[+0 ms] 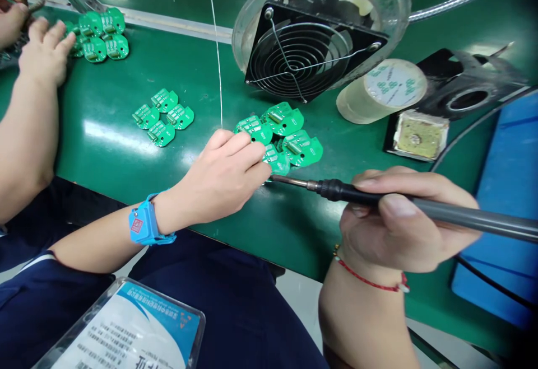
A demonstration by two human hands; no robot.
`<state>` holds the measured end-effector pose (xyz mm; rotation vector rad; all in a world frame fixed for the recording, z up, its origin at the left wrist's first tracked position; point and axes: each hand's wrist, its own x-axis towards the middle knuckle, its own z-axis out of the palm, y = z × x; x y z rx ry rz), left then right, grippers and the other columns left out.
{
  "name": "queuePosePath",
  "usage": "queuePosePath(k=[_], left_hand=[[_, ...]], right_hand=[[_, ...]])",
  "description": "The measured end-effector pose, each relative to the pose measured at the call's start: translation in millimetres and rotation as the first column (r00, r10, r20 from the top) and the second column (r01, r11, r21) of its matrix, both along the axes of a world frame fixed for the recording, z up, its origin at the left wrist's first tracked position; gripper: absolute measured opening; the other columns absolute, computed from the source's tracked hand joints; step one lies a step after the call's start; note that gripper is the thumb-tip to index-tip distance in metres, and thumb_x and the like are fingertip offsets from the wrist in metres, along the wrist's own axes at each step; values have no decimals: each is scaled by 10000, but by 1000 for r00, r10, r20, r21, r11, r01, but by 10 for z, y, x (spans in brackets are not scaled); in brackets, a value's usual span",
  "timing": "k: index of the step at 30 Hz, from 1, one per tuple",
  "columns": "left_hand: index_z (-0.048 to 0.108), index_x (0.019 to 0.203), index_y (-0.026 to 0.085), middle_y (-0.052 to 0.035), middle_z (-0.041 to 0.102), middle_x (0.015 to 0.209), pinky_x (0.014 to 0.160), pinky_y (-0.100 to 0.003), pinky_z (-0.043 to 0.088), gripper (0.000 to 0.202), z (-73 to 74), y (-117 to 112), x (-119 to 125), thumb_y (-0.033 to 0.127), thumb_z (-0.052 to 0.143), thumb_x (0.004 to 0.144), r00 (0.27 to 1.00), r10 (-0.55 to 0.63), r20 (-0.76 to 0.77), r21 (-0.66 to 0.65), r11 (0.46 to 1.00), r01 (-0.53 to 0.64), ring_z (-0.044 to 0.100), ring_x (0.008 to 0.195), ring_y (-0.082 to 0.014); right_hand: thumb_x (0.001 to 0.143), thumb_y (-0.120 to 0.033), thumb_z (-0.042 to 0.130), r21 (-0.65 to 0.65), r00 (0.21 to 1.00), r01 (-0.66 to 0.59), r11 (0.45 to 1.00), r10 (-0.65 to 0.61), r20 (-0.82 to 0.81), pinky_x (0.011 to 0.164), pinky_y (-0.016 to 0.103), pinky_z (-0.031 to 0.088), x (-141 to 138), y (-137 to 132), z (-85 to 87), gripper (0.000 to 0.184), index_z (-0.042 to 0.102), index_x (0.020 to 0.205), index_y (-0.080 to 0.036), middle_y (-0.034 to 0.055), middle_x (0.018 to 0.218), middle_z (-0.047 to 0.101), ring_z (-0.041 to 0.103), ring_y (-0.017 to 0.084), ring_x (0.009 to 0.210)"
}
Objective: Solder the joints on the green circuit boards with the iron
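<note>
My right hand (407,229) grips a soldering iron (344,191) like a pen, its metal tip pointing left. The tip meets the near edge of a cluster of green circuit boards (301,149), beside the fingers of my left hand (222,176). That hand is closed, with a blue strap on its wrist. A thin silvery solder wire (218,72) comes down from above into its fingers. My left fingers cover part of the nearest boards, and the exact contact at the iron's tip is hidden.
Behind the boards stands a black fan (294,58) in a round duct. A tape roll (378,92), an iron stand with a sponge (420,134) and a blue mat (504,201) lie right. More boards (162,117) lie left. At far left, a co-worker's hand (44,52) touches further boards (101,33).
</note>
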<state>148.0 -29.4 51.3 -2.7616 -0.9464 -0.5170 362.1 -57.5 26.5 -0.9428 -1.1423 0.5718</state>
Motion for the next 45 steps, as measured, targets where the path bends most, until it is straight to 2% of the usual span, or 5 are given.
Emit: queuePosePath(k=[15,20,24,34,45], left_hand=[[681,860,195,-13,566,751,552,-270,340,254,106,90,-126,178,456,978,990,33,137,-123,992,-16,470,632,-115],[705,970,172,-10,609,773,642,-233,468,181,195,39,-90,102,547,918,913,117,392,-501,859,105,584,744,-113],[658,976,143,8,567,746,646,-235,468,258,222,9,46,-8,481,864,892,155,424,-601,786,149,548,707,-100],[602,831,172,-53,579,847,716,-360,448,186,31,190,282,92,453,909,974,96,204,-220,974,-50,535,815,-198],[612,857,181,-46,572,876,801,-392,431,212,-3,201,300,134,428,950,983,152,108,-238,963,-123,552,890,-216]], right_hand=[[680,-246,610,5,1000,16,1000,-16,-14,325,253,226,29,-3,-7,156,756,735,-259,-27,460,491,419,126,389],[663,-229,579,78,984,176,981,-173,-41,372,277,258,113,33,-30,203,771,712,-274,-7,537,589,453,118,434],[658,-227,556,131,952,301,945,-291,-89,355,277,134,205,88,-21,213,766,663,-259,-5,530,582,372,83,383],[602,-153,533,41,962,270,962,-267,-64,317,237,167,201,84,30,231,749,644,-221,-36,490,580,374,56,348],[616,-126,506,10,970,241,970,-241,-12,343,251,231,194,65,14,281,755,678,-240,-66,509,583,415,54,376]])
